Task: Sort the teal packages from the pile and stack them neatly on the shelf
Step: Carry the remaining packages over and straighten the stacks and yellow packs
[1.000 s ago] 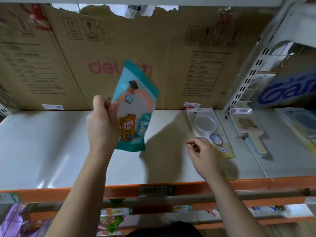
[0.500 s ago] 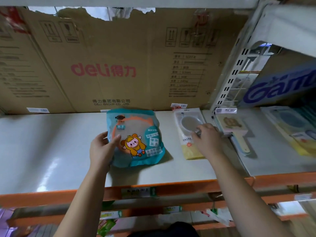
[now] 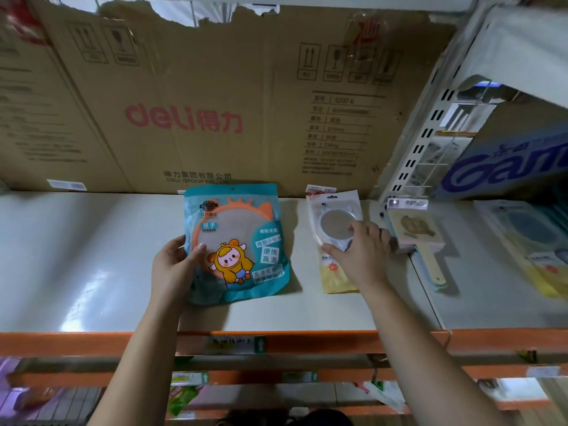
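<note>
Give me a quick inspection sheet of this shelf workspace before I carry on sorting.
Surface: pale glossy shelf with an orange front beam.
Job's things: one teal package lying face up near the middle of the shelf; no stack seen.
Clutter: white mirror package to its right, apart from it; wooden-handled item and yellow-ended package further right.
Hands: left hand grips the teal package's left edge; right hand holds the white mirror package.
Cables: nothing seen.
Surroundings: torn cardboard box behind; blue printed box at right; lower shelves below, blurred.
</note>
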Demonstrator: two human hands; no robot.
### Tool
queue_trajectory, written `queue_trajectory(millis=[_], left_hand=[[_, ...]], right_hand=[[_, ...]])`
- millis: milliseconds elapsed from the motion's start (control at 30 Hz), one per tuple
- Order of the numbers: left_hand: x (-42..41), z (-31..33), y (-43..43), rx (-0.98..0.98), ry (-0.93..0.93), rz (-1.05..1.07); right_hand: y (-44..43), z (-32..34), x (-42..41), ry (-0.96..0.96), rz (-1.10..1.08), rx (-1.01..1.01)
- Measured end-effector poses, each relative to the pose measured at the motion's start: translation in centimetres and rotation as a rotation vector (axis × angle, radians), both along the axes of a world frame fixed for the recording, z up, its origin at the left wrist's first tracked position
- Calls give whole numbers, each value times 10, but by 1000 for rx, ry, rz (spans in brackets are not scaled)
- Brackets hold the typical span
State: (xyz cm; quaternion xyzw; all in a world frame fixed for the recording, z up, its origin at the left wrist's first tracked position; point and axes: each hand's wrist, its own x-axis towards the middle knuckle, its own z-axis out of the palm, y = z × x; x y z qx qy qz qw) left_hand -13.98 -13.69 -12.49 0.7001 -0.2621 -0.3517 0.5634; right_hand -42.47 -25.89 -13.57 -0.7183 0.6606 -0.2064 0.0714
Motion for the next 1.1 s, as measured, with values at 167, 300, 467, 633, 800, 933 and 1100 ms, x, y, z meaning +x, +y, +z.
queue_trajectory(millis=[167,300,467,633,800,933,1100], left_hand=[[2,0,2,-9,18,-29],[6,-3,5,-35,33,-47],[15,-4,9,-63,99,-86],[20,-2,9,-73,193,-116],[23,-2,11,-73,274,-133],[22,3,10,-90,350,-165],[7,13,3,-86,356,-218]], right_hand=[[-1,-1,0,-77,1,45],[0,2,8,-144,8,81],[15,-2,25,-231,63,45],[22,3,33,-375,-57,76],[25,5,28,-534,-143,205],[32,6,21,-682,-137,275],[54,13,-1,-903,-150,286]])
